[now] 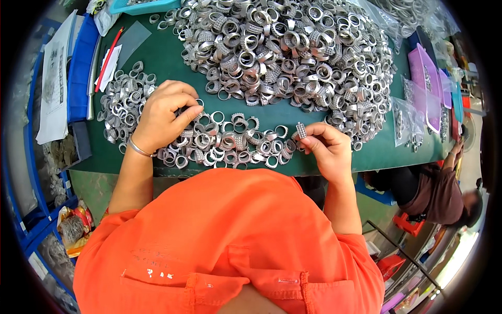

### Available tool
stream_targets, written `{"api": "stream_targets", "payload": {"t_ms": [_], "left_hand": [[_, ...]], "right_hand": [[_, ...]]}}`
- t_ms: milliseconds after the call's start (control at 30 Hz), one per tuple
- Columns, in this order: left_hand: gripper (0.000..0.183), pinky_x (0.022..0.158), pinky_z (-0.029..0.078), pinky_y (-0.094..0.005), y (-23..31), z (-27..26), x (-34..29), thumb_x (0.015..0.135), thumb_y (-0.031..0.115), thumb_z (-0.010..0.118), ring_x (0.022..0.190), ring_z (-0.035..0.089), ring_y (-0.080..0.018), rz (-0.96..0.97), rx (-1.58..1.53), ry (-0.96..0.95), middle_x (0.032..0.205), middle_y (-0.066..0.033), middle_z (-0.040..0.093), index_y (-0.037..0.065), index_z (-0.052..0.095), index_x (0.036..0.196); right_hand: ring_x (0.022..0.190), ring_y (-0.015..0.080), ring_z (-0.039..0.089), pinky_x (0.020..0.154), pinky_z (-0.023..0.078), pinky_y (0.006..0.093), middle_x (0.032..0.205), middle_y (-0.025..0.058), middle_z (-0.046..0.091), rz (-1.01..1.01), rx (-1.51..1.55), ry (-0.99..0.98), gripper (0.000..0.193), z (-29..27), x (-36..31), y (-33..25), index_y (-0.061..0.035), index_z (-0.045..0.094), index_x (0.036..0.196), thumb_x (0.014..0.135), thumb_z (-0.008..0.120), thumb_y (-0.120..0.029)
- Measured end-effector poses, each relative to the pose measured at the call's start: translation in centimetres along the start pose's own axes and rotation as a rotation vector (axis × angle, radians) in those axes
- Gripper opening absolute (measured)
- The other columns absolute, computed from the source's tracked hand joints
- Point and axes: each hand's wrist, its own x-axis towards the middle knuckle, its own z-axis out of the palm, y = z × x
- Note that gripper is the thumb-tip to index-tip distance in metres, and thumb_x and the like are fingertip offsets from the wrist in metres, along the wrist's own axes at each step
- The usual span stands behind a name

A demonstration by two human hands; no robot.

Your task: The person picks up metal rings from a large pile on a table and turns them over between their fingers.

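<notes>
My right hand [330, 152] pinches a silver-grey ring [301, 131] between thumb and fingers, its studded band facing up. My left hand [166, 114], with a bangle on the wrist, is closed with its thumb and forefinger at a thin metal ring [200, 102]; the other fingers curl over and partly hide the grip. Between my hands a row of loose rings [230, 141] lies along the near edge of the green table [141, 49]. Beside my left hand is a smaller heap of rings [119, 99].
A very large pile of rings [293, 52] covers the far middle of the table. A red pencil [110, 58] lies on white paper at left, near a blue bin [83, 68]. Pink trays [426, 86] and plastic bags [405, 120] stand right. Another person [436, 193] sits beyond.
</notes>
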Motion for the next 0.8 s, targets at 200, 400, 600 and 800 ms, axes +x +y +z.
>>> {"api": "stream_targets", "payload": {"t_ms": [200,400,600,800], "left_hand": [[0.010,0.079,0.047,-0.0342,-0.1,-0.1,0.0,0.080,0.008,0.072,0.089,0.060,-0.0254,-0.026,-0.003,-0.012,0.093,-0.0084,0.066,0.001,0.066,0.081],[0.010,0.080,0.047,-0.0343,0.1,-0.1,0.1,0.080,0.008,0.072,0.089,0.060,-0.0259,-0.022,0.002,-0.011,0.094,-0.0087,0.066,0.000,0.066,0.080],[0.010,0.080,0.048,-0.0348,0.1,-0.1,0.0,0.080,0.008,0.071,0.089,0.060,-0.0267,-0.022,-0.002,-0.008,0.094,-0.0090,0.066,0.001,0.066,0.080],[0.009,0.079,0.048,-0.0350,0.1,-0.1,-0.1,0.079,0.008,0.071,0.089,0.060,-0.0269,-0.014,0.001,-0.001,0.093,-0.0087,0.066,0.001,0.066,0.080]], "right_hand": [[0.071,0.0081,0.060,0.062,0.049,0.0214,0.086,0.0038,0.067,0.076,0.195,-0.036,0.008,-0.1,-0.2,-0.3,0.0020,0.068,0.095,0.088,0.066,0.003],[0.078,0.0279,0.060,0.072,0.048,0.0358,0.084,0.0104,0.065,-0.331,-0.462,-0.095,0.012,0.2,0.4,-1.6,-0.0015,0.065,0.087,0.077,0.071,0.002],[0.081,0.0302,0.061,0.073,0.050,0.0379,0.084,0.0118,0.065,-0.518,-0.679,0.180,0.013,-0.7,2.0,-2.3,-0.0012,0.066,0.090,0.078,0.070,0.003],[0.080,0.0324,0.063,0.073,0.052,0.0389,0.088,0.0132,0.065,-0.599,-0.982,0.519,0.015,-1.1,5.0,-2.3,-0.0003,0.067,0.096,0.081,0.068,0.003]]}}
